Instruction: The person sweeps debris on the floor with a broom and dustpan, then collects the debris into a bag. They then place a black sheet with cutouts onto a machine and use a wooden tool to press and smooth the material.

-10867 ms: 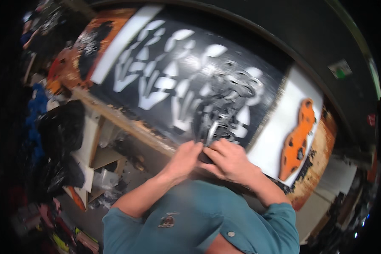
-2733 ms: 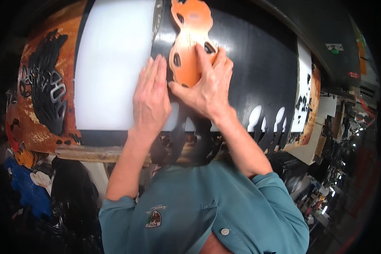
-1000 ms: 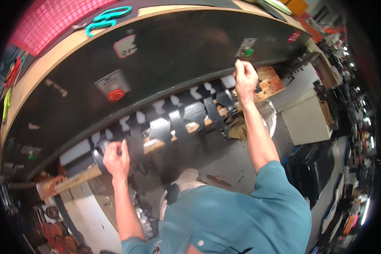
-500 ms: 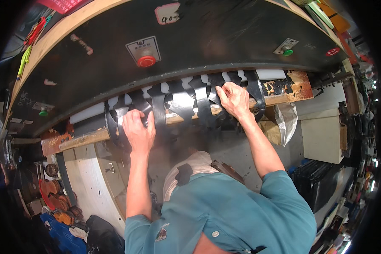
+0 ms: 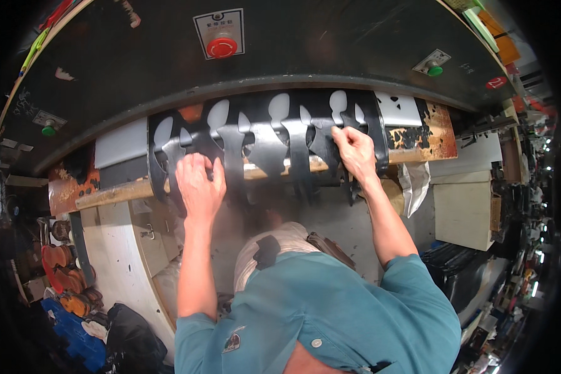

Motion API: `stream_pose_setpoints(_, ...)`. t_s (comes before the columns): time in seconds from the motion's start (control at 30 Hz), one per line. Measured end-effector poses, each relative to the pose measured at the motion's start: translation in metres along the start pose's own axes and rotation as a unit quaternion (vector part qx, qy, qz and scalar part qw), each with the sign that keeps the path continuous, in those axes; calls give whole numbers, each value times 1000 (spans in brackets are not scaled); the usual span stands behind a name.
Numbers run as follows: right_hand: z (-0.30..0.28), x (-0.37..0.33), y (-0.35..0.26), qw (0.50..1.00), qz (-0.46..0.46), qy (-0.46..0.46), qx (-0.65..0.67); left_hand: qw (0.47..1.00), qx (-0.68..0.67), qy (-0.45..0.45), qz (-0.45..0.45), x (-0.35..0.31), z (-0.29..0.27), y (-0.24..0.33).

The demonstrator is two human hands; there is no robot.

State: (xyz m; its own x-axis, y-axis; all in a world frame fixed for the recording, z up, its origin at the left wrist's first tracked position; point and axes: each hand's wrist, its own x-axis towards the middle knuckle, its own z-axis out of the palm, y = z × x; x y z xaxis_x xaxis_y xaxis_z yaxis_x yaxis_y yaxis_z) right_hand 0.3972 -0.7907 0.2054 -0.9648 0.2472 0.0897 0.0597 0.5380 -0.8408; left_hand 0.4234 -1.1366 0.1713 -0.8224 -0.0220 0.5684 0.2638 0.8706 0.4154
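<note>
A glossy black sheet point(image 5: 265, 140), pierced by several rounded and pointed cut-outs, lies over the bed of a machine. Its near part hangs down over a wooden edge bar point(image 5: 115, 194) in narrow strips. My left hand point(image 5: 199, 186) is at the sheet's left part, its fingers curled on a strip and the thumb a little apart. Farther right, my right hand point(image 5: 357, 153) pinches the sheet beside a cut-out with thumb and forefinger. Both fingertips' undersides are partly hidden. White board shows through the cut-outs.
Above the bed stands a dark machine panel point(image 5: 330, 53) with a red push button point(image 5: 222, 47) and green buttons point(image 5: 434, 70) at the sides. A white cabinet point(image 5: 115, 249) is at left, a pale box point(image 5: 461, 212) at right. A black bag point(image 5: 137, 336) lies lower left.
The view has shifted, with the red button higher in the picture. More of the bed and the sheet's whole cut-outs show below the panel. Both hands stay at the sheet.
</note>
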Motion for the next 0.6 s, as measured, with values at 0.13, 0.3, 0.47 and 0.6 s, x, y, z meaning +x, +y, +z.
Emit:
stream_pose_setpoints(0.13, 12, -36, -21, 984, -172, -4, 40, 999, -4, -27, -23, -40, -16, 5)
stream_pose_setpoints(0.3, 44, 4, -24, 876, -371, -90, -295, 999, -21, -50, -1, -85, -43, 13)
stream_pose_setpoints(0.47, -42, 34, 70, 874, -236, -35, -424, 996, -55, -70, -6, -127, -76, 27)
stream_pose_setpoints(0.6, -129, 36, 114, 858, -96, 99, -494, 984, -136, -112, -36, -135, -92, 41)
